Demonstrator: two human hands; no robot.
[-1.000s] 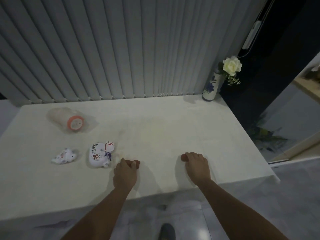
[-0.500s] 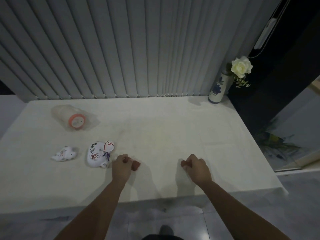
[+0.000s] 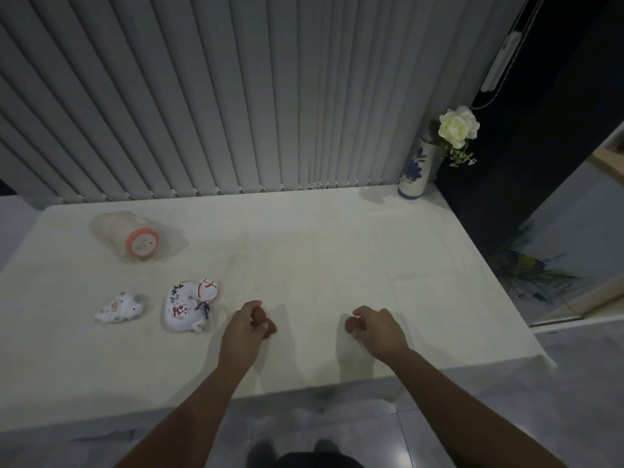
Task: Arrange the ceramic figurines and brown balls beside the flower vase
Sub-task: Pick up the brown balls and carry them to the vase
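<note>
Between the two hands, bare stretch of white-covered desk (image 3: 320,251), nothing lying on it. Left hand (image 3: 241,327) curled closed, fingers clamped on brown balls (image 3: 266,324); two rounded brown shapes showing at the fingertips, exact count uncertain. Right hand (image 3: 380,329) likewise curled closed on a brown ball (image 3: 353,324), seen protruding at the thumb side. Both hands low at the near part of the desk, well apart from each other; whether touching the surface, cannot tell.

Just left of the left hand: larger ceramic figurine (image 3: 189,305), white with red and dark painted marks and a purple bow, lying on the desk, not touched. Further left of that: smaller ceramic figurine (image 3: 120,309), white with reddish markings, also lying flat, apart from the larger one.

Beyond the left hand, toward the far left: clear plastic jar (image 3: 130,236) on its side, orange lid facing the camera.

Far beyond the right hand, at the far right corner of the desk: flower vase (image 3: 417,170), white with blue pattern, upright, holding a cream rose (image 3: 457,126) with small green sprigs. Well apart from both hands and from both figurines.

Behind the desk: grey vertical blinds (image 3: 219,96) along the whole far edge.
</note>
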